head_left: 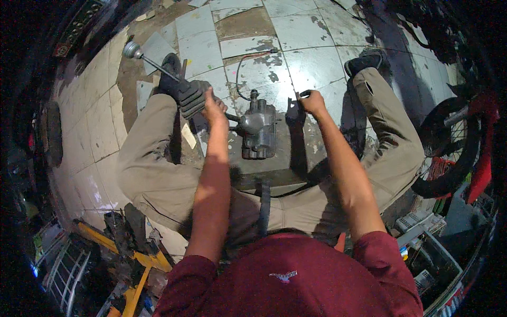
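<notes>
Our left hand (215,110) closes on the right end of the ribbed rubber boot (190,99), just left of the grey metal housing (260,129). Our right hand (312,101), fingers bent, is right of the housing; we cannot tell whether it holds anything.

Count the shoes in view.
2: the left shoe, partly behind the rod, and the right shoe, on the tiles. Others may be hidden.

Glare-lit tiles (311,64), hard shadows, dark rim
</notes>
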`<state>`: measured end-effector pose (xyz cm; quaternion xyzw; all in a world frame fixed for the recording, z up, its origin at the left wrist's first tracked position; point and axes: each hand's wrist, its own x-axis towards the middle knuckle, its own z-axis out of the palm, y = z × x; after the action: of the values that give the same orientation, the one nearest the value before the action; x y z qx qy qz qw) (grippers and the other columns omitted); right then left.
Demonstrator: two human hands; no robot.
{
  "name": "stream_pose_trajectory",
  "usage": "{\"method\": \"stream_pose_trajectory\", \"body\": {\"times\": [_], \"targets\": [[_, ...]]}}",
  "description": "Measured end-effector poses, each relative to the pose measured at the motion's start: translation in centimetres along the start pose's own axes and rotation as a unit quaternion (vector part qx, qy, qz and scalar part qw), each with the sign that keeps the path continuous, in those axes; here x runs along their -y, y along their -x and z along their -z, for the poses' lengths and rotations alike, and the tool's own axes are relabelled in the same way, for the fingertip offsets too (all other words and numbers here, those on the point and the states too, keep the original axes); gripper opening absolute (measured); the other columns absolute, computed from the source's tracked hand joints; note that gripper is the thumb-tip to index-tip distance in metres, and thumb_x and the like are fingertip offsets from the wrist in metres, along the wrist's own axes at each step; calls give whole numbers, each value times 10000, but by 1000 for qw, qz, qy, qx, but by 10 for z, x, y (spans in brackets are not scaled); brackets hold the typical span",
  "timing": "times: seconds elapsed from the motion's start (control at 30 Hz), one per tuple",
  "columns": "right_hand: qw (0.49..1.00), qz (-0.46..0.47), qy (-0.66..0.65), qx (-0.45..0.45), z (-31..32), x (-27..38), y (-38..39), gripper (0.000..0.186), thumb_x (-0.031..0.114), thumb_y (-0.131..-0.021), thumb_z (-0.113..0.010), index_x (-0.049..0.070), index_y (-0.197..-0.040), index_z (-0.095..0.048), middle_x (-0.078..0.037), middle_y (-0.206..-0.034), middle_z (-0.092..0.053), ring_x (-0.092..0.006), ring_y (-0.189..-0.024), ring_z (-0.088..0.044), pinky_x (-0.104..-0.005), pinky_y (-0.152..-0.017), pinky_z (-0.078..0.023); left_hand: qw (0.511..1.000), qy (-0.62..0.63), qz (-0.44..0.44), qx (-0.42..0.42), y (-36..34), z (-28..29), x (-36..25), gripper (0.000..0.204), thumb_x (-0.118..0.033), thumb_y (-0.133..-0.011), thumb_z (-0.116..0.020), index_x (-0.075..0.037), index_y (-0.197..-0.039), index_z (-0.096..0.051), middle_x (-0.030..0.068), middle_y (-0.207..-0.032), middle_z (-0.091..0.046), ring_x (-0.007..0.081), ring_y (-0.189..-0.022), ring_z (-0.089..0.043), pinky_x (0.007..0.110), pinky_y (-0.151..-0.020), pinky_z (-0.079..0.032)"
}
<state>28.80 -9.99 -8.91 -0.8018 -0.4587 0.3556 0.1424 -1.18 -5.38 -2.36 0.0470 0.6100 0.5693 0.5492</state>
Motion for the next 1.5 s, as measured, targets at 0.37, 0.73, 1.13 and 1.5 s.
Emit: {"method": "stream_pose_trajectory", "body": {"times": [0.37, 0.73, 1.13, 1.5], "targets": [[991, 63, 101, 63, -17, -7, 43, 257, 122, -709, -633, -11, -928, -625, -231, -873, -628, -364, -858, -607, -411, -758, -490, 999, -33, 2, 5, -9, 4, -7, 329, -403, -762, -604, -155, -705, -395, -36, -507, -272, 97, -389, -287, 261, -387, -234], [980, 194, -26, -45, -28, 9, 43, 191, 58, -684, -604, -40, -849, -604, -278, -862, -583, -408, -855, -566, -452, -760, -466, 1000, -11, 15, 12, -19, 8, -7, 344, -396, -725, -651, -145, -757, -418, -40, -537, -293, 81, -399, -276, 246, -382, -210], [971, 237, 5, -38, -93, 82, 108, 374, -24, -643, -577, 33, -1010, -626, -249, -871, -556, -398, -855, -538, -464, -763, -443, 1000, -5, 10, 5, -20, 8, -7, 328, -381, -711, -667, -148, -714, -436, -40, -528, -301, 98, -392, -286, 265, -381, -209], [946, 319, 52, 6, -94, 73, 77, 398, -8, -685, -539, 15, -1079, -591, -229, -951, -525, -391, -910, -511, -463, -834, -417, 1000, 5, 11, 5, 0, 0, 6, 308, -302, -768, -626, -165, -632, -385, -48, -488, -297, 87, -348, -283, 252, -342, -204]]}}
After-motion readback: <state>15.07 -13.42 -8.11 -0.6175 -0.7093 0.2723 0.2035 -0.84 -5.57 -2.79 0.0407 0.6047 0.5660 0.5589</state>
